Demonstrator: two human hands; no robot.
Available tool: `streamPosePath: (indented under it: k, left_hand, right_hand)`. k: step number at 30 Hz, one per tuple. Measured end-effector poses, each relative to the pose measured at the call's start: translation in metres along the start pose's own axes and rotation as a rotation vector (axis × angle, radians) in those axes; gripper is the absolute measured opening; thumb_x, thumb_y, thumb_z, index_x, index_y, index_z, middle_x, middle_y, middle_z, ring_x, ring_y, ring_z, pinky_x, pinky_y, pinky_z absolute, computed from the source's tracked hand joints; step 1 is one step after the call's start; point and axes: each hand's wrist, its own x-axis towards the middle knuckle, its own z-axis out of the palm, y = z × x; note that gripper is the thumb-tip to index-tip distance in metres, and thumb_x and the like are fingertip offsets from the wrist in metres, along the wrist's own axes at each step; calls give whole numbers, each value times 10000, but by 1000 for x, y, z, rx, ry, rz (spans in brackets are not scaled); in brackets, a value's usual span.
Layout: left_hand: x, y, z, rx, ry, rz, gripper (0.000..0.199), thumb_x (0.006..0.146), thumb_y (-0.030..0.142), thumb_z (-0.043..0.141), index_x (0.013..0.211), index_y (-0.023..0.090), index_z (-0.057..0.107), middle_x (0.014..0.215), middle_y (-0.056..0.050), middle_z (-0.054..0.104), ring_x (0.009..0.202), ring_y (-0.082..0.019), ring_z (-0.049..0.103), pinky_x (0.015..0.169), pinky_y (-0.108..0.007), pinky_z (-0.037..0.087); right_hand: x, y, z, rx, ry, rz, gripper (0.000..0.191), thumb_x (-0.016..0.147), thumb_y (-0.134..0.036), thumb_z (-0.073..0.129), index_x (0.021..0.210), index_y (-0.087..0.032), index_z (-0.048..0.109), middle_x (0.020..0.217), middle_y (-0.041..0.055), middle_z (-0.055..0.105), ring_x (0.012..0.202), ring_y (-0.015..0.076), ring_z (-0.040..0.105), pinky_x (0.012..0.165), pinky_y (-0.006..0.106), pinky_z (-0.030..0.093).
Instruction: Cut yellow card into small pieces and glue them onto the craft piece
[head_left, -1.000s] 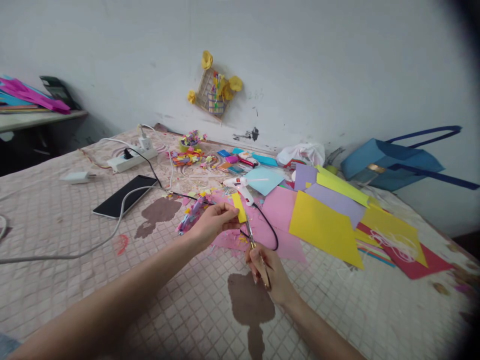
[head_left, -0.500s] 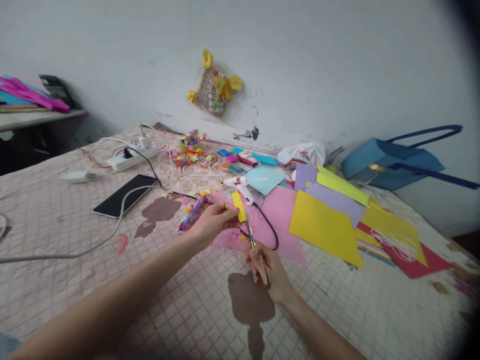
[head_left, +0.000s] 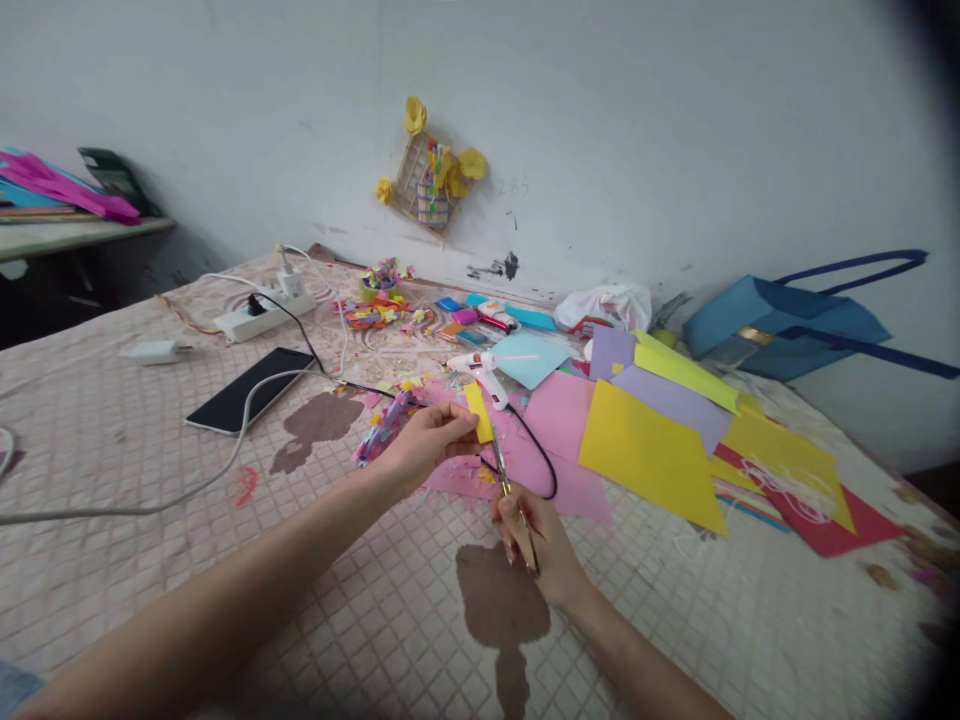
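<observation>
My left hand [head_left: 437, 440] pinches a small yellow paper strip [head_left: 478, 412] between thumb and fingers. My right hand [head_left: 536, 540] is wrapped round the handles of a pair of scissors [head_left: 505, 482], and their blades point up at the strip's lower edge. Whether the blades touch the paper is too small to tell. Just beyond the strip lies a white glue gun [head_left: 491, 385] with a black cord. Under and around the hands is pink paper [head_left: 555, 420] strewn with small scraps. Left of my left hand are colourful paper pieces [head_left: 381, 430].
A tablet [head_left: 251, 390], a power strip [head_left: 266, 315] and cables lie at the left. Yellow sheets [head_left: 649, 455], purple sheets and a red sheet [head_left: 847, 530] spread over the right. A blue bag [head_left: 780, 325] leans near the wall. A cup of scraps [head_left: 380, 285] stands at the back.
</observation>
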Motion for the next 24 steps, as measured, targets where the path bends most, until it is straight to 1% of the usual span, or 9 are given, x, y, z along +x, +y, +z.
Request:
streamPosePath:
  k: [24]
  left_hand:
    - [1,1,0,-13,3,6,200,682,263,684,710,137,531,710,-18,625,662,-108,607,728,-284,485]
  right_hand:
    - [2,2,2,-4,10,11,427,794,-602,382,687,-190,398,495,-85,304,374,53,303,364,183,289]
